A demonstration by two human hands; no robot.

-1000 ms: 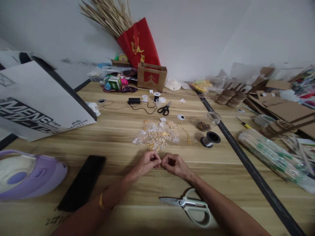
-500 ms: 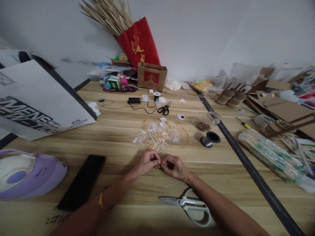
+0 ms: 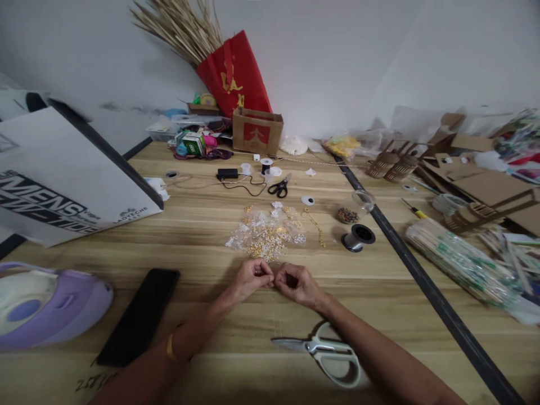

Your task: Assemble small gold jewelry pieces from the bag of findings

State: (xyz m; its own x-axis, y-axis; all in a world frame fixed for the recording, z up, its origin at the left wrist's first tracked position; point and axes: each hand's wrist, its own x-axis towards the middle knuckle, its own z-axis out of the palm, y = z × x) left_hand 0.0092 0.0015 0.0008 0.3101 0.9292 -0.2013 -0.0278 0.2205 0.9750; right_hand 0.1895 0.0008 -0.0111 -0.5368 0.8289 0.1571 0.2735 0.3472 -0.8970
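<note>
My left hand (image 3: 255,275) and my right hand (image 3: 298,284) meet fingertip to fingertip above the wooden table, both pinched closed. Whatever lies between the fingers is too small to make out; faint thin strands (image 3: 277,323) show on the table below them. Just beyond the hands spreads a pile of small gold and silver beads (image 3: 265,244), partly in clear plastic bags (image 3: 248,228). A gold chain (image 3: 317,228) lies right of the pile. Near my right forearm rest large scissors (image 3: 314,347) with pale handles, their blades pointing left.
A black phone (image 3: 139,318) and a purple-white device (image 3: 54,304) lie at left, below a white box (image 3: 80,185). Behind the beads are black scissors (image 3: 279,187). A wire spool (image 3: 358,238), a cup of beads (image 3: 348,215) and bagged sticks (image 3: 459,264) stand at right.
The whole view has shifted slightly, so things sit a little further left. Both hands keep their pinch, fingertips together, in nearly the same place.
</note>
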